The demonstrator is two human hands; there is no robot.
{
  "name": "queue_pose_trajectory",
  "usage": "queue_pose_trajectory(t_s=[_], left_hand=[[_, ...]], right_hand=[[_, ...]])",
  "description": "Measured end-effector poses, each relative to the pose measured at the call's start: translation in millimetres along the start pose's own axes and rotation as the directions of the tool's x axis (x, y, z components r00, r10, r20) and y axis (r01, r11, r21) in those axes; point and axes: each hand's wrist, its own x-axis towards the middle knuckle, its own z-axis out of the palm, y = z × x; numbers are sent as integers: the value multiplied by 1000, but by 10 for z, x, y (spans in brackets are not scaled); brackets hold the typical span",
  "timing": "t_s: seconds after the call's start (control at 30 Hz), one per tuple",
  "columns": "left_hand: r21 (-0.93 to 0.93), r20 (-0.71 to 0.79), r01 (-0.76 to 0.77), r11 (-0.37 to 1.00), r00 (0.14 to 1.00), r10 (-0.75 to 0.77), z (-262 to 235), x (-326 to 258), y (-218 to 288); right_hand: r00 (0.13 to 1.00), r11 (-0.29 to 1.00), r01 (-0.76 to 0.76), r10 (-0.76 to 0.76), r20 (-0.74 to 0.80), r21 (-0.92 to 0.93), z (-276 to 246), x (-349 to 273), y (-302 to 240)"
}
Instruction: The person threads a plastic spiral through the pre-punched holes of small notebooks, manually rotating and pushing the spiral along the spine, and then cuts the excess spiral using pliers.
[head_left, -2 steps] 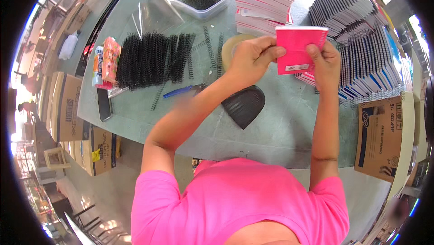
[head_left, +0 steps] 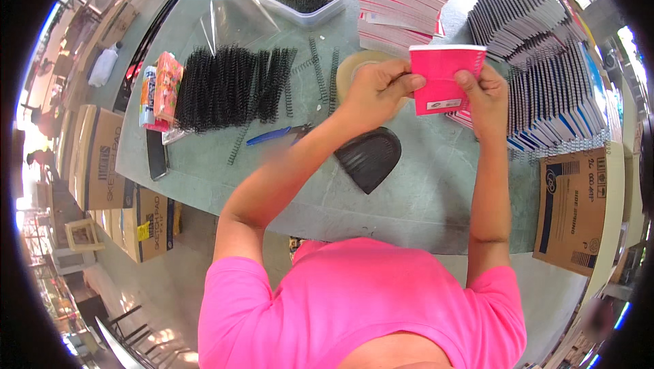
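Note:
Between my two hands is a small red notebook (head_left: 439,69), held up over the table with a white label near its lower edge. My left hand (head_left: 379,93) pinches its left edge between thumb and fingers. Gripping the right side, my right hand (head_left: 487,100) lays its thumb on the cover. A row of holes seems to run along that right edge; whether a coil sits in it I cannot tell. Behind the notebook stands a stack of red-covered notebooks (head_left: 398,11). Black spiral coils (head_left: 225,86) lie in a thick bunch left of my left hand.
Coil-bound notebooks (head_left: 555,93) are piled at the right. A clear plastic tub (head_left: 334,11) holds small black bits. Near my left forearm lie blue-handled pliers (head_left: 269,136), a black dustpan-like scoop (head_left: 370,161) and a tape roll (head_left: 347,73). Cardboard boxes (head_left: 569,209) flank the table.
Both hands have shifted slightly left and down with the red notebook. My grip on it looks the same.

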Motion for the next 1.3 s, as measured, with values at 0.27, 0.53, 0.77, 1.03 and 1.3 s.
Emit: queue_pose_trajectory(t_s=[0.27, 0.53, 0.77, 1.03, 1.3], left_hand=[[947, -233, 193, 257, 963, 138, -1002, 248, -841], [571, -508, 241, 784, 854, 107, -1106, 136, -384], [555, -313, 55, 830, 938, 147, -868, -416, 6], [726, -284, 21, 688, 919, 272, -781, -357, 15], [622, -216, 238, 746, 968, -128, -941, -245, 243]], right_hand=[[953, 699, 272, -99, 287, -661, 593, 317, -309], [900, 597, 255, 142, 412, -761, 966, 503, 6], [942, 770, 179, 45, 332, -613, 1040, 502, 73], [927, 845, 211, -13, 376, -491, 1008, 466, 90], [912, 783, 327, -114, 395, -529, 1060, 411, 36]])
